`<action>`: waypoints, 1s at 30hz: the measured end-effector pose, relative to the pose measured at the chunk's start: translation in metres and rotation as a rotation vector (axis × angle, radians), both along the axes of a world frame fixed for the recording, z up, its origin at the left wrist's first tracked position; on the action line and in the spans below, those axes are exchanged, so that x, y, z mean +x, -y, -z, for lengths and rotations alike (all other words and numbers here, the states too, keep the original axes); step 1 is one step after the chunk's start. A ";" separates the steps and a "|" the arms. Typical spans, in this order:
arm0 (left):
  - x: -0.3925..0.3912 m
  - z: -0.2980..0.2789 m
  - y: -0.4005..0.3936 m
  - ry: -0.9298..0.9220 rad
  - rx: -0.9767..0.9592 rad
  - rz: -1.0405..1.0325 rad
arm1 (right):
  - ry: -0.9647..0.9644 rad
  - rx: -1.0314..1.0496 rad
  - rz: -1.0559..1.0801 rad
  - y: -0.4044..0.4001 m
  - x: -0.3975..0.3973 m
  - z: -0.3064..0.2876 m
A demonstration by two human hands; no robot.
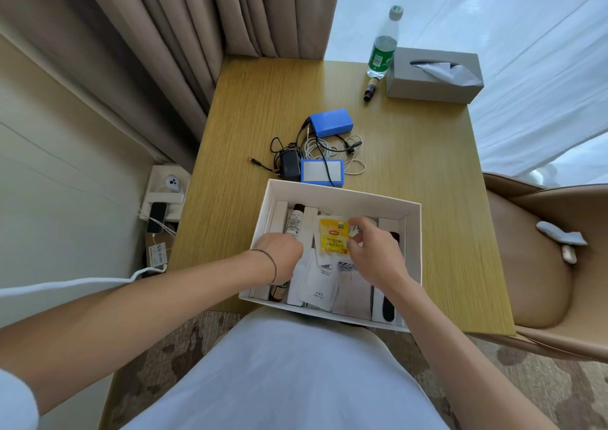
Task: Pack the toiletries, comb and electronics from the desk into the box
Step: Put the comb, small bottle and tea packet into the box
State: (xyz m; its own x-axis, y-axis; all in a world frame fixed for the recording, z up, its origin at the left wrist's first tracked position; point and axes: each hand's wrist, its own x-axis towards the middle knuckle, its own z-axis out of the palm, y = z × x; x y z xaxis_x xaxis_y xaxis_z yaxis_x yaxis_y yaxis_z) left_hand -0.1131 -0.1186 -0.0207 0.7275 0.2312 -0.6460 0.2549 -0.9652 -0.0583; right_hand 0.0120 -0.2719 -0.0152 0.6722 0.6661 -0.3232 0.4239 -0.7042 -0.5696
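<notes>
Both hands are reaching into the white box (342, 196) at the counter's (427, 173) near edge. The left hand (279, 255) is hiding its fingers, grip unclear; the right hand (375, 248) is pinching a small white item beside the yellow tea sachet (334, 235). Blue electronics (330, 122) are lying just beyond the box.

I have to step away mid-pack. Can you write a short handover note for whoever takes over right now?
Left hand: inside the box, fingers hidden, grip unclear.
Right hand: in the box, fingers curled at a small white item beside the yellow tea sachet.
Done: tubes, white packets and a black comb lie in the box.
Left: two blue battery packs, the black adapter and tangled cables sit on the desk behind the box.
</notes>
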 end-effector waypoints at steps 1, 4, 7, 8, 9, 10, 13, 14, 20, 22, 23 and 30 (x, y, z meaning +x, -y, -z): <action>0.000 -0.002 0.003 0.018 0.029 0.012 | -0.003 -0.003 -0.004 0.000 -0.001 0.000; 0.000 -0.005 0.010 0.032 0.073 0.031 | 0.000 -0.009 -0.013 0.000 -0.002 -0.001; -0.003 -0.007 0.016 0.022 0.077 0.018 | 0.003 0.003 -0.027 -0.003 -0.002 -0.002; -0.004 -0.008 0.017 0.036 0.071 0.006 | 0.002 0.007 -0.028 -0.004 -0.001 -0.003; -0.005 -0.009 0.018 0.057 0.064 -0.009 | -0.002 0.012 -0.025 -0.006 0.000 -0.004; -0.006 -0.011 0.019 0.088 0.050 -0.032 | -0.007 0.018 -0.022 -0.007 0.002 -0.005; -0.007 -0.021 0.017 0.259 -0.045 -0.119 | 0.000 0.035 -0.019 -0.013 0.009 -0.011; -0.006 -0.025 0.015 0.342 -0.088 -0.142 | 0.005 0.051 -0.012 -0.015 0.013 -0.015; 0.021 -0.054 0.002 0.760 -0.254 -0.223 | 0.025 0.155 0.021 -0.032 0.043 -0.040; 0.035 -0.063 -0.005 0.832 -0.255 -0.250 | 0.047 0.187 0.025 -0.039 0.053 -0.048; 0.042 -0.067 -0.008 0.852 -0.257 -0.267 | 0.059 0.201 0.027 -0.042 0.059 -0.052; 0.096 -0.073 -0.041 0.833 -0.261 -0.407 | 0.120 0.260 0.080 -0.071 0.111 -0.068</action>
